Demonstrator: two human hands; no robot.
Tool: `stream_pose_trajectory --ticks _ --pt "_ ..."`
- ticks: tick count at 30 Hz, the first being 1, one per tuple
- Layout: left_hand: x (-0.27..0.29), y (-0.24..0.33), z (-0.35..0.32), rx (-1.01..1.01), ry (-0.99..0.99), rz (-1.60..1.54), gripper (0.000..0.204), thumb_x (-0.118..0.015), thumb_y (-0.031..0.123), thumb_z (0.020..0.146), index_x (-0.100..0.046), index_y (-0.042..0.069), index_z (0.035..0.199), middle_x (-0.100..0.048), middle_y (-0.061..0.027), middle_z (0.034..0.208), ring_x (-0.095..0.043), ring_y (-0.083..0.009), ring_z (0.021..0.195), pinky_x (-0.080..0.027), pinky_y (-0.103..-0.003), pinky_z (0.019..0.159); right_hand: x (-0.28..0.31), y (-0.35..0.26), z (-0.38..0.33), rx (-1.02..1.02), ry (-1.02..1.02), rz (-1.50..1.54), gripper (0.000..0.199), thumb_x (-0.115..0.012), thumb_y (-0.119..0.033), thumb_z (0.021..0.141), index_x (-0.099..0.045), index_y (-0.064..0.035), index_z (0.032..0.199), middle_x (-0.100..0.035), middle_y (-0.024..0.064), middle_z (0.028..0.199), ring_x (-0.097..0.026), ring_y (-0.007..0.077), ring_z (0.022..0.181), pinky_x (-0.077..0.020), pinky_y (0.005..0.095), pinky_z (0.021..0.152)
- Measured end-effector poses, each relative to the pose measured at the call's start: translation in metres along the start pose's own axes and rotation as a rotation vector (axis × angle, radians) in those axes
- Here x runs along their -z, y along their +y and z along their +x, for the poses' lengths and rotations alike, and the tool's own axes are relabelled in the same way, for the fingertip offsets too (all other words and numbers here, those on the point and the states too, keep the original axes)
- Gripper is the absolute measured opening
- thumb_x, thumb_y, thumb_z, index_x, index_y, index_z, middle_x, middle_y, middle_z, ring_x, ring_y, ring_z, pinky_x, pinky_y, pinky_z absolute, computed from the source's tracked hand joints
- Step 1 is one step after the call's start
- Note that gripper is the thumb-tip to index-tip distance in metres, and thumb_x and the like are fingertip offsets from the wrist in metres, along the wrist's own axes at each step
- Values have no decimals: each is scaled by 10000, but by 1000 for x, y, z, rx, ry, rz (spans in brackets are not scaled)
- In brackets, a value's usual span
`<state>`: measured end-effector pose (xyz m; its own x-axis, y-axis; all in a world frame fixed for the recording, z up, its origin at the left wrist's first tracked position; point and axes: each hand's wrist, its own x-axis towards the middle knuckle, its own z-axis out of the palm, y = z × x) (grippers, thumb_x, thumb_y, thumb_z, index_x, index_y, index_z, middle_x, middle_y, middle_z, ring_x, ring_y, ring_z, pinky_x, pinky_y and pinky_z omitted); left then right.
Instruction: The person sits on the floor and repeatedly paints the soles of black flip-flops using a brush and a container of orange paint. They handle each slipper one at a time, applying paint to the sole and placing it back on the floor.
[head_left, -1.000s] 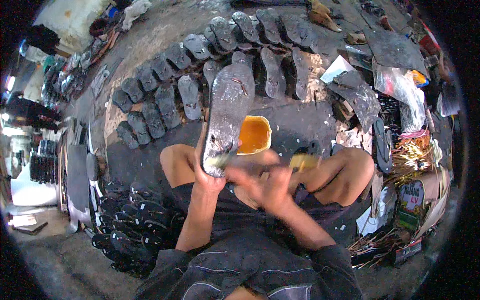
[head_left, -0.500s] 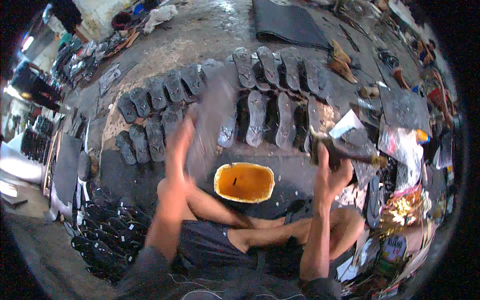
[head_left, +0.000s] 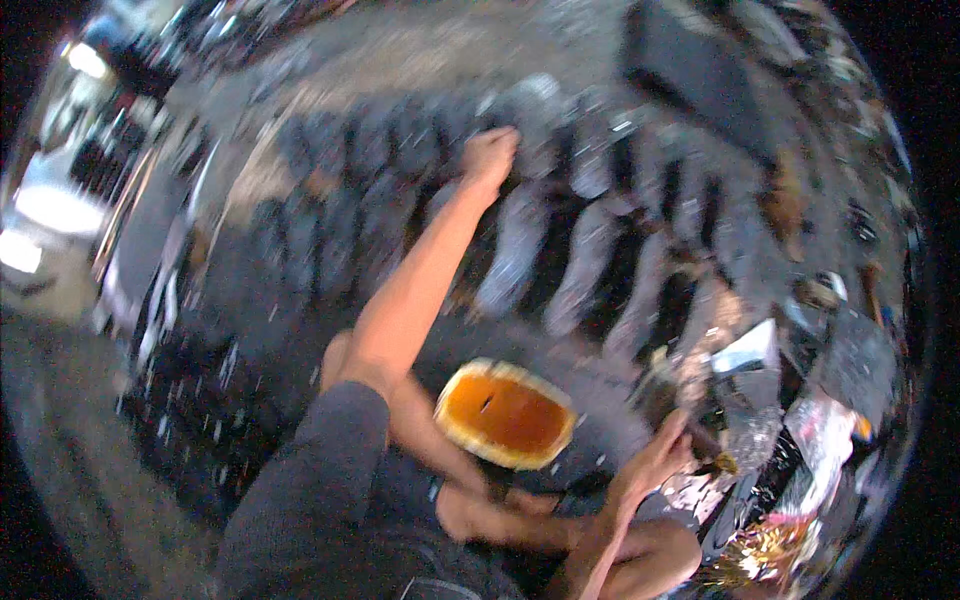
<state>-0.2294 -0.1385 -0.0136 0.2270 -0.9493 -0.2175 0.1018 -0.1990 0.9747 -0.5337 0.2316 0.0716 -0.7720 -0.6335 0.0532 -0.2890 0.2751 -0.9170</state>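
Far forward, my left hand (head_left: 490, 163) is closed at the edge of a dark sandal sole (head_left: 535, 115) in the back row. Blur hides the exact grip. Several more grey-black soles (head_left: 515, 250) lie side by side in two rows in front of me. At the right my right hand (head_left: 655, 462) is wrapped round a brush (head_left: 708, 445) with a dark handle; its head is blurred. Between my arms, near my crossed legs, stands a cut-open pale tub (head_left: 450, 425) holding orange-brown liquid, with a small dark speck in it.
A folded dark sheet (head_left: 690, 75) lies at the back right. Plastic bags (head_left: 820, 440), a white scrap (head_left: 748, 347) and other offcuts crowd the right side. A heap of dark sandals (head_left: 200, 430) sits at the left, beside long strips (head_left: 140, 230).
My left hand has carried a sole forward and right to the back row. My right hand, still round the brush, shows lower in the picture. The whole view has turned and blurred.
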Motion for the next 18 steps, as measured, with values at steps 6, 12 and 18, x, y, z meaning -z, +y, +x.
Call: stream_pose_trajectory --ticks 6,12,18 --pt "257 184 -330 -354 121 589 283 -708 184 988 -730 19 1217 -768 -69 1072 -714 -139 958 -563 -294 850 20 -42 -25 79 -48 -104 597 -627 -459 1032 -689 94 1248 -701 235 1207 -644 315 1065 -489 442 978" --pt "311 107 -527 -105 458 1113 142 -712 72 947 -685 -12 1059 -703 -84 928 -657 -141 848 -523 -312 750 37 -101 -72 87 -178 65 402 -721 -347 984 -725 39 1096 -736 180 1129 -666 269 1004 -544 415 915" --pt "316 -68 -683 91 550 1231 290 -696 33 877 -638 17 1160 -656 -162 1077 -580 -380 1141 -352 -489 1101 0 -81 -113 362 -665 -292 228 -782 -165 935 -754 7 1082 -767 119 948 -691 173 873 -543 354 808"
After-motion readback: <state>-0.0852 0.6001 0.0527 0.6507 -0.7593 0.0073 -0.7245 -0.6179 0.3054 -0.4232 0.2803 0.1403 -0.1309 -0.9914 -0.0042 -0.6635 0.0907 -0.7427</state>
